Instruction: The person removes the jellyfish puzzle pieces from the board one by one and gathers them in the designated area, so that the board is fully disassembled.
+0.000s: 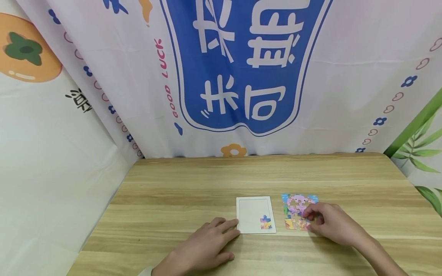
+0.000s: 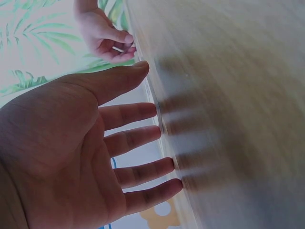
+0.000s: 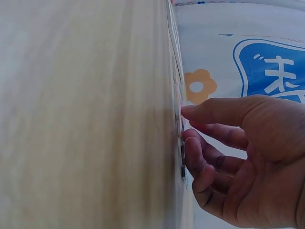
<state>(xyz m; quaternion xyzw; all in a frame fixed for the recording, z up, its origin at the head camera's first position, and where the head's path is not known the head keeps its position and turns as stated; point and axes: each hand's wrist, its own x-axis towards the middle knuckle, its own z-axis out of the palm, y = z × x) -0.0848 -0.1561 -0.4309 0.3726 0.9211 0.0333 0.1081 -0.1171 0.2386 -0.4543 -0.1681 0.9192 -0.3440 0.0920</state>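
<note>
A white puzzle tray lies flat on the wooden table, with a few joined puzzle pieces in its lower right corner. My left hand rests beside it, fingertips touching the tray's left edge; in the left wrist view its fingers are nearly straight. To the right of the tray, a group of colourful jigsaw pieces is laid out loosely, with gaps. Over its near right side is my right hand, fingers curled, thumb and fingertips at a puzzle piece. The hand partly hides the pieces there.
The wooden table reaches back to a printed cloth curtain. Another white cloth hangs along the left edge. Bare tabletop surrounds the tray and the pieces.
</note>
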